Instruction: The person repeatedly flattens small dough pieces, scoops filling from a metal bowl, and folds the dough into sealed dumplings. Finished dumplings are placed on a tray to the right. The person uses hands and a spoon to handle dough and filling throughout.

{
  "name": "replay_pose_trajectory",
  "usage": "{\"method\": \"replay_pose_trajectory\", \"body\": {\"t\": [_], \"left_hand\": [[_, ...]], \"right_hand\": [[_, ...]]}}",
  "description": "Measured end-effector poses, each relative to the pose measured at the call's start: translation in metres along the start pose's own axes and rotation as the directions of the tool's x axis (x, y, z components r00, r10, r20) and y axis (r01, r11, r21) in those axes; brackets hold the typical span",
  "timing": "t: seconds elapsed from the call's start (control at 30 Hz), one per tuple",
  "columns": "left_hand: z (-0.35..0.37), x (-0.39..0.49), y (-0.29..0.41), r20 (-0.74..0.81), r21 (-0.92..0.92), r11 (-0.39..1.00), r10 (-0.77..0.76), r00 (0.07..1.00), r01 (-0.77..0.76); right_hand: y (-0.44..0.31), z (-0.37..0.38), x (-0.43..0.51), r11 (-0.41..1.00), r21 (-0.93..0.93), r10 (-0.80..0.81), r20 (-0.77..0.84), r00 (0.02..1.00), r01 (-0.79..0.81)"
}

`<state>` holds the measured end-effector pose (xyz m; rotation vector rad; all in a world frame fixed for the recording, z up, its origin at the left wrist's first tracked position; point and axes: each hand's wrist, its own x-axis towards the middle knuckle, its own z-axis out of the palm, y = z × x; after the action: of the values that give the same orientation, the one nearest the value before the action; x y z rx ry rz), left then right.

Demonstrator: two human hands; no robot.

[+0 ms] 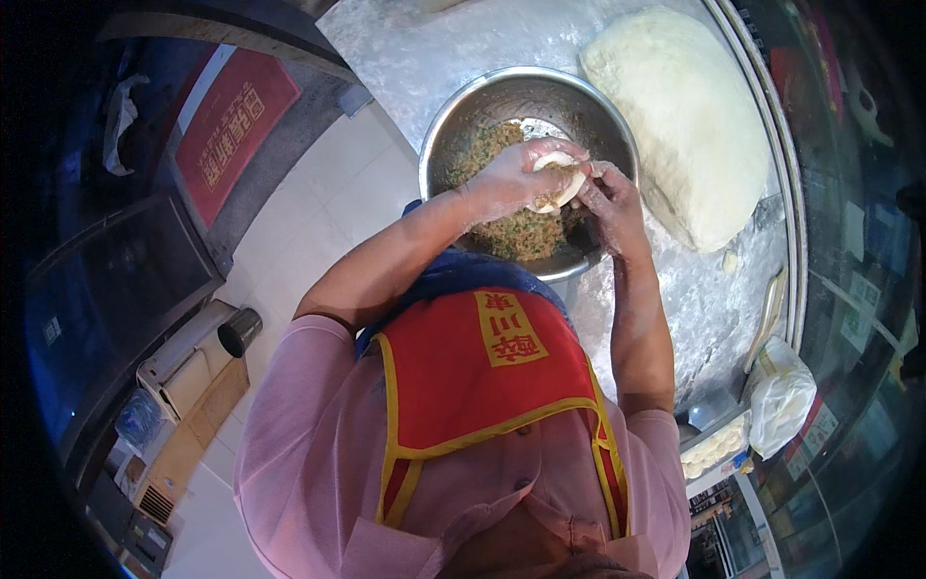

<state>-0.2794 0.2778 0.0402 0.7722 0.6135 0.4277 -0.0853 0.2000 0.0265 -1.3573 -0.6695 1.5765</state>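
My left hand (517,177) cups a round dough wrapper (568,189) with brown filling in its middle. The fingers of my right hand (613,206) pinch the wrapper's right edge. Both hands are dusted with flour and are over a wide stainless steel bowl (431,155). Minced filling with green bits (524,235) lies in the bowl, heaped at its near and left sides. The dough hides part of the bowl's middle. To the right of the bowl, a large mass of pale dough (684,123) rests on the floured worktop (394,54).
A small dough scrap (729,261) and a wooden stick-like tool (767,318) lie on the worktop's right side. Near the right corner are a white plastic bag (781,398) and a tray of pale dough pieces (712,452). A metal rim and glass panels bound the right side.
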Motion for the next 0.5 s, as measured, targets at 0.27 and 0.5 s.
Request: {"method": "replay_pose_trajectory", "body": {"t": [0.27,0.5], "left_hand": [[-0.009,0.005,0.007,0.141,0.320,0.946,-0.101,0.985,0.051],[-0.011,0.004,0.017,0.178,0.111,0.935,-0.353,0.919,0.338]], "right_hand": [[-0.001,-0.007,0.000,0.994,-0.109,0.012,0.111,0.994,0.000],[-0.006,-0.008,-0.005,0.966,-0.259,0.047,0.128,0.991,-0.012]]}}
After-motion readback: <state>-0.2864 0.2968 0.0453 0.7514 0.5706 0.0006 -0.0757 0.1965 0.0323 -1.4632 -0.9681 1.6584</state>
